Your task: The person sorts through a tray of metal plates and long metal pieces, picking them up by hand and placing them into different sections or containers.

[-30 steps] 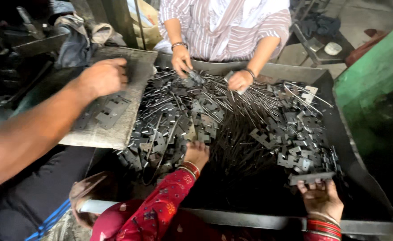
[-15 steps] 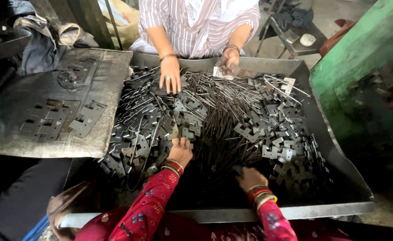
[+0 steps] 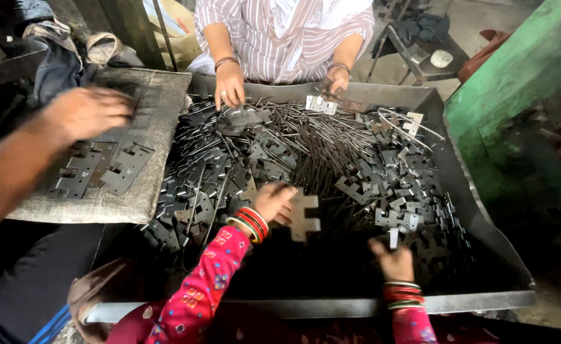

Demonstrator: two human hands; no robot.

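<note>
Left hand [image 3: 274, 202] pinching a notched metal plate [image 3: 304, 216] over the tray [image 3: 484, 220] centre; right hand [image 3: 392, 260], fingers loosely spread, at five o'clock. Better kept flat (edges snag on rods [image 3: 306, 137]).

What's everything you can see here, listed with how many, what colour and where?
metal tray: one, dark grey, centre, holding the parts
flat notched plates: too many to count, dark grey, heaped along the tray's left and right
thin rods: too many to count, dark, middle of the tray
grey slab: one, left of the tray, a few plates lying on it
green wall: one, right
person in striped shirt: one, far side, both hands in the tray
co-worker's arm: one, from the left, hand over the slab
left hand: red bangles, grip on a pale plate
right hand: red bangles, fingers on the parts in the tray's near right
</note>
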